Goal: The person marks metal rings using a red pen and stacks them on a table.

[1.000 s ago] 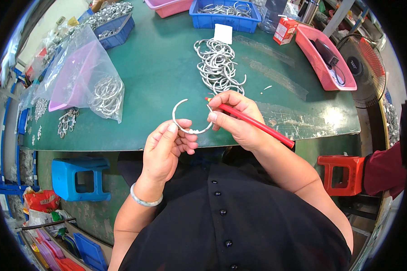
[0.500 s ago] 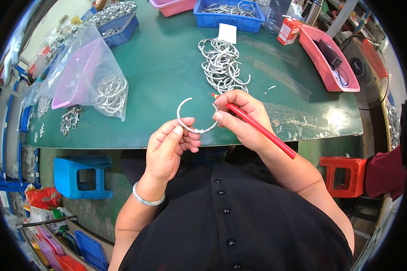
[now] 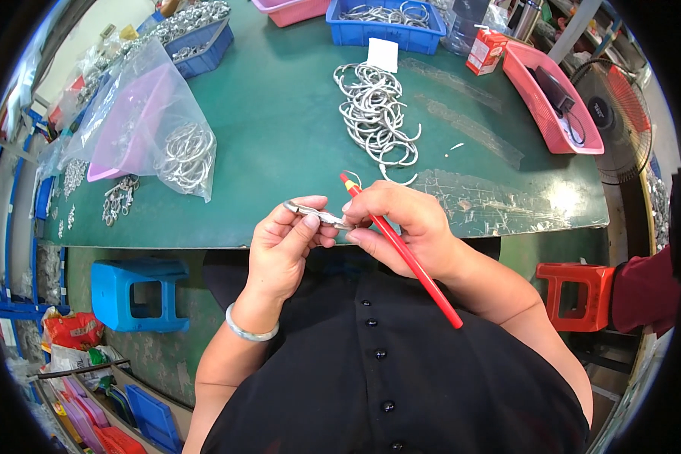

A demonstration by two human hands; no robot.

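Note:
My left hand (image 3: pixel 281 244) pinches a silver open bangle (image 3: pixel 319 215) between thumb and fingers. The bangle appears nearly edge-on, above the table's near edge. My right hand (image 3: pixel 410 221) has its thumb and fingertips at the bangle's other side. It also holds a slim red pencil-like stick (image 3: pixel 416 271) with a yellow band near its tip, slanting down past the palm. Whether the stick's tip touches the bangle cannot be told. A heap of similar silver open bangles (image 3: pixel 378 113) lies on the green table (image 3: pixel 280 98) beyond my hands.
Left: a clear bag of rings (image 3: pixel 188 160) and a pink basket (image 3: pixel 125 136). Far side: a blue bin (image 3: pixel 386 34) and a red drink carton (image 3: pixel 486 51). Right: a pink basket (image 3: pixel 533 98) and a fan (image 3: pixel 613 113). Blue (image 3: pixel 113 295) and red stools (image 3: pixel 575 321) stand below.
The bangle has turned from showing its open curve to nearly edge-on. My right hand has come down slightly, and the red stick is steeper. One bangle at the heap's near end now shows.

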